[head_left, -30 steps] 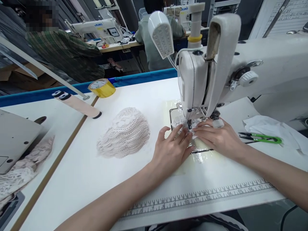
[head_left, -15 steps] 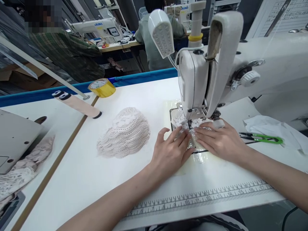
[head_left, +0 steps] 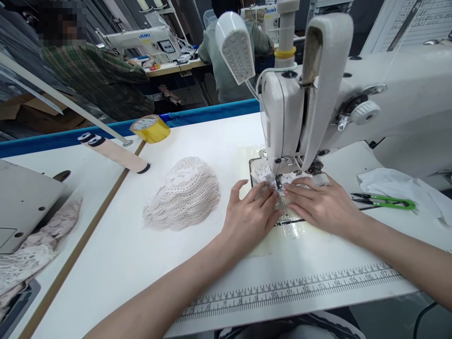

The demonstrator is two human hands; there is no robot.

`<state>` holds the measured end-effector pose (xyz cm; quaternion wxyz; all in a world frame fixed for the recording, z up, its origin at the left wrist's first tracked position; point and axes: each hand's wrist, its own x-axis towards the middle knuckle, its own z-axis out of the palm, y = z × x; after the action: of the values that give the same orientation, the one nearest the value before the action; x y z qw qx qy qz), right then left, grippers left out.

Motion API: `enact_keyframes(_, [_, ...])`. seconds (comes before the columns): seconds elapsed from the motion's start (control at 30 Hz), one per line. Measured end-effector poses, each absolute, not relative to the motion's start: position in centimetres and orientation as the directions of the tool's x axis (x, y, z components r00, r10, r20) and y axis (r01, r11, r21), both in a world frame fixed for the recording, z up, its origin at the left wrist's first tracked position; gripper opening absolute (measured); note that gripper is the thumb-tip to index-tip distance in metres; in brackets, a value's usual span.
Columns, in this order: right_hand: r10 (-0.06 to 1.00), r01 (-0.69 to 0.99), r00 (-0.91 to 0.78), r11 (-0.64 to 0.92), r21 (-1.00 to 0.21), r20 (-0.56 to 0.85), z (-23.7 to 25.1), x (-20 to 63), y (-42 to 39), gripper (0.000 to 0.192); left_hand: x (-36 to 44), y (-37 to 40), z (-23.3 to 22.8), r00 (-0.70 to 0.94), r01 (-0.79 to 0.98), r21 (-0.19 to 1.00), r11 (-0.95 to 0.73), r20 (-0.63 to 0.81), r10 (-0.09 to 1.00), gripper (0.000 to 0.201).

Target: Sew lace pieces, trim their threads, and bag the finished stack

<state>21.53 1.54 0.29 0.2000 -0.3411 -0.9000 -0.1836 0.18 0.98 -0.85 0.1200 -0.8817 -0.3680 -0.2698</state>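
A small piece of white lace (head_left: pixel 263 170) lies under the presser foot of the white sewing machine (head_left: pixel 284 113). To the left of the needle, my left hand (head_left: pixel 249 209) rests palm down, its fingertips on the lace and its little finger raised. My right hand (head_left: pixel 323 205) lies flat on the other side, stretched fingers pressing the lace against the machine bed. Both hands look open, with the fingertips close to the foot and partly covering the lace. A fanned stack of pale lace pieces (head_left: pixel 183 195) sits on the white table to the left.
Green-handled thread snips (head_left: pixel 391 201) and a white cloth (head_left: pixel 402 186) lie at right. Yellow tape (head_left: pixel 151 129) and a pale pink roll (head_left: pixel 115 153) are at the back left. A printed ruler (head_left: pixel 275 296) runs along the front edge. Two people sit beyond the table.
My left hand has shifted slightly left, and its raised finger sits a little higher. The right hand and the lace stack stay nearly where they were.
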Motion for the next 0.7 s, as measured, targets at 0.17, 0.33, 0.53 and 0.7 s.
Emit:
enact_keyframes(0.17, [0.551, 0.696, -0.682, 0.691, 0.196, 0.481, 0.07, 21.45, 1.67, 0.024, 0.24, 1.18, -0.87, 0.581, 0.715, -0.009, -0.699, 0.564, 0.587, 0.024])
enact_keyframes(0.33, [0.55, 0.696, -0.69, 0.683, 0.223, 0.469, 0.23, 21.31, 1.78, 0.028, 0.28, 1.41, -0.87, 0.577, 0.724, -0.01, -0.69, 0.558, 0.597, 0.026])
enact_keyframes(0.53, [0.562, 0.701, -0.688, 0.679, 0.22, 0.459, 0.4, 21.2, 1.8, 0.029, 0.31, 1.67, -0.92, 0.577, 0.727, -0.013, -0.687, 0.554, 0.6, 0.027])
enact_keyframes(0.7, [0.554, 0.7, -0.69, 0.673, 0.238, 0.465, 0.2, 21.31, 1.84, 0.03, 0.35, 1.58, -0.89, 0.573, 0.728, -0.001, -0.686, 0.549, 0.608, 0.028])
